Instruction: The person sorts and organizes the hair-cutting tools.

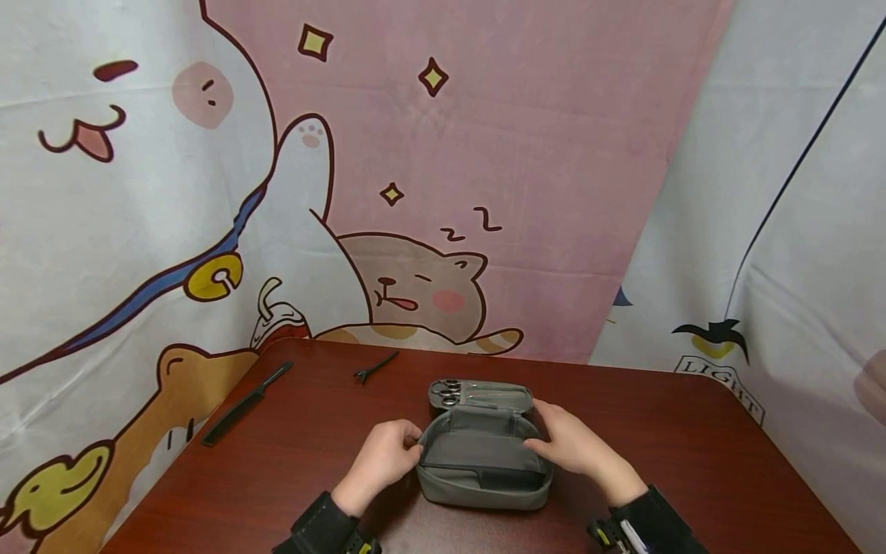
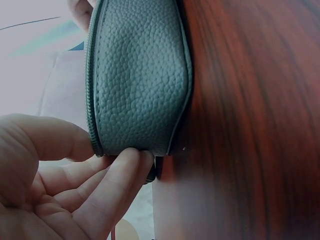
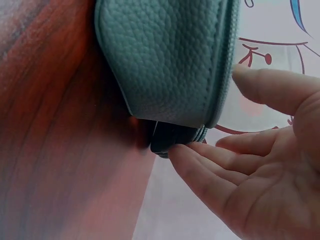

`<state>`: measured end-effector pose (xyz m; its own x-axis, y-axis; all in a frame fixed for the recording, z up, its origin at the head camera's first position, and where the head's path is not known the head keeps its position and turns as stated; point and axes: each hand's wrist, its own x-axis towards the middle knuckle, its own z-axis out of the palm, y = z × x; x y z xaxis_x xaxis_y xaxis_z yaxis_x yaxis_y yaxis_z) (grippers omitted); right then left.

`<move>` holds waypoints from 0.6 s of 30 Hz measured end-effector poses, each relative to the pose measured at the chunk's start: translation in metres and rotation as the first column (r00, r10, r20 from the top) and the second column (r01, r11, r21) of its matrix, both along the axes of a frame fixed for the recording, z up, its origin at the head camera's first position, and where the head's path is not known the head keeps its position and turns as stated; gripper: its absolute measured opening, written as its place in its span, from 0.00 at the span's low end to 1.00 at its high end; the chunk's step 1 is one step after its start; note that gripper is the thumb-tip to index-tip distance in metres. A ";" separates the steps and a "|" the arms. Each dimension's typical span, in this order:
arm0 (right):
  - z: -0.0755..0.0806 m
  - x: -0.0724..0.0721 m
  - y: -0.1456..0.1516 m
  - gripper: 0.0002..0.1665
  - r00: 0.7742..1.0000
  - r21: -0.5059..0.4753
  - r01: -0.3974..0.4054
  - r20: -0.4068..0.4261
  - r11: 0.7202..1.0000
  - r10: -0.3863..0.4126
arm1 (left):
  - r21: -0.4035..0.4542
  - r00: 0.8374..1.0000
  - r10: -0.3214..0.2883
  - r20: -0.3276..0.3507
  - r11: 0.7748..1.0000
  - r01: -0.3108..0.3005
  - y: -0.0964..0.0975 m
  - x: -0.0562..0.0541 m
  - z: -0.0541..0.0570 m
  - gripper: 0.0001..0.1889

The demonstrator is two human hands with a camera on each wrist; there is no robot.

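A grey-green, pebbled zip case [image 1: 484,492] stands on the table, unzipped, its lid [image 1: 497,395] folded back away from me. Metal scissors [image 1: 451,391] show by their finger rings at the lid's left side. My left hand [image 1: 386,462] pinches the case's left edge; in the left wrist view its thumb [image 2: 62,140] lies at the zipper and its fingers at the back corner. On the other side, my right hand [image 1: 577,442] has its thumb over the right rim, and its extended fingertips touch the lid in the right wrist view. The front pocket's contents are hidden.
A dark comb [image 1: 249,404] with a thin handle lies near the table's left edge. Farther back is a small black clip-like piece [image 1: 374,369]. Behind the reddish-brown table [image 1: 657,431] hangs a printed cloth [image 1: 540,154].
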<state>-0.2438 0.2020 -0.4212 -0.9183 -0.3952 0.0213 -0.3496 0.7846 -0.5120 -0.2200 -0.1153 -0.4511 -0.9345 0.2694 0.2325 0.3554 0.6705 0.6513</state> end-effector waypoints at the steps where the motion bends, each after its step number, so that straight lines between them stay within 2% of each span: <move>1: 0.000 0.000 0.000 0.40 1.000 0.003 0.000 0.004 1.000 0.000 | 0.000 1.000 0.001 0.003 1.000 -0.001 0.000 0.000 0.000 0.03; 11: -0.006 -0.002 0.001 0.23 0.999 0.014 -0.022 0.026 1.000 0.022 | -0.002 1.000 -0.002 0.005 1.000 0.002 0.000 -0.001 0.001 0.03; 18: -0.009 -0.001 0.002 0.19 0.998 0.031 -0.060 -0.008 0.998 0.060 | 0.001 1.000 -0.006 -0.009 1.000 0.006 -0.001 0.000 0.001 0.03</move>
